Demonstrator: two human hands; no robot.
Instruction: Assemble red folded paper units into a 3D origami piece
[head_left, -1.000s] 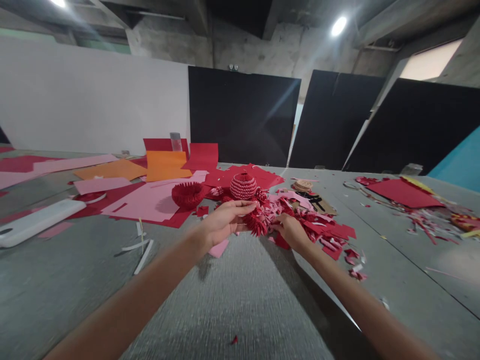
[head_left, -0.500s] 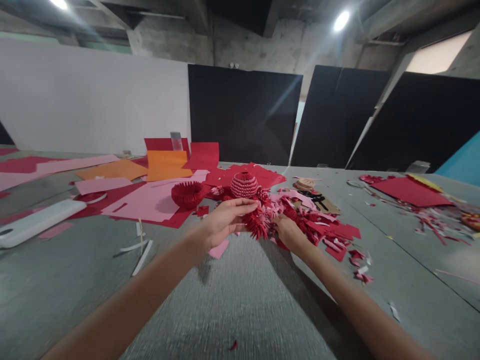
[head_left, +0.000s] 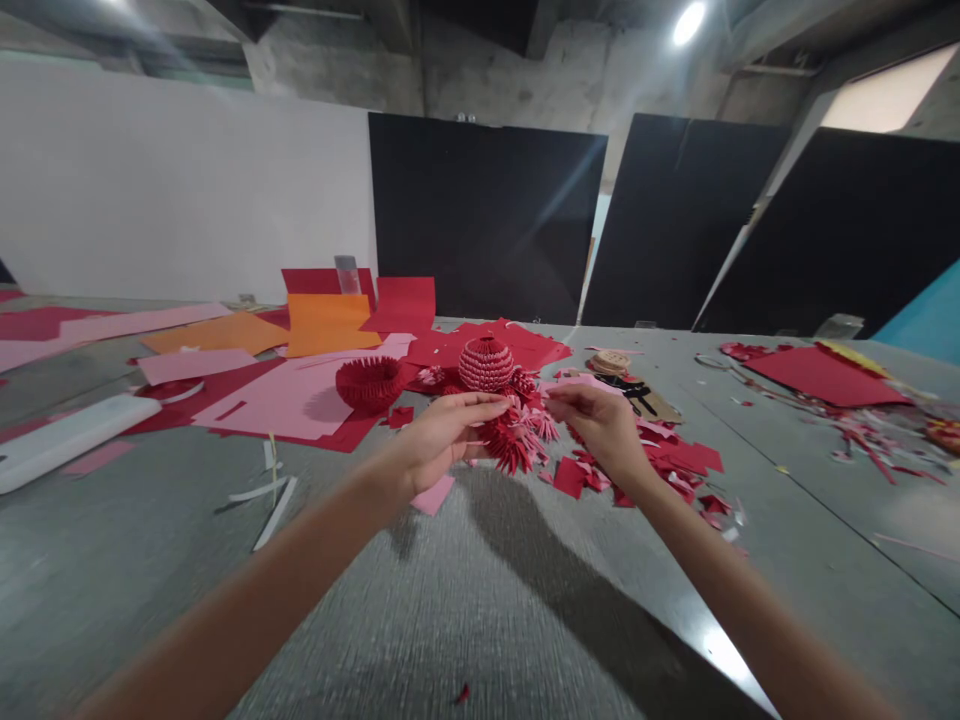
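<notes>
My left hand (head_left: 448, 432) is closed on a spiky red-and-pink folded-paper piece (head_left: 516, 445), thumb and fingers pinching its left side above the floor. Just right of it, my right hand (head_left: 600, 425) is raised with its fingertips pressed together. What those fingertips hold, if anything, is too small to make out. Behind my hands stands a round red-and-pink folded-paper ball (head_left: 486, 364), ribbed in rows. To its left a red folded-paper bowl (head_left: 369, 384) rests on pink paper. Small red and pink paper pieces (head_left: 679, 458) lie scattered beneath and beyond my right forearm.
Pink sheets (head_left: 277, 400), an orange sheet (head_left: 330, 325) and red sheets cover the left floor. A long white object (head_left: 82, 440) and white strips (head_left: 276, 512) lie nearer. A clear bottle (head_left: 347, 275) stands behind. Black panels (head_left: 487, 220) line the back; more red paper (head_left: 825, 375) lies right.
My right hand has risen from the paper pile, upward and slightly right, its fingertips now level with the left hand's. The left hand still grips the spiky paper piece. The view has shifted slightly.
</notes>
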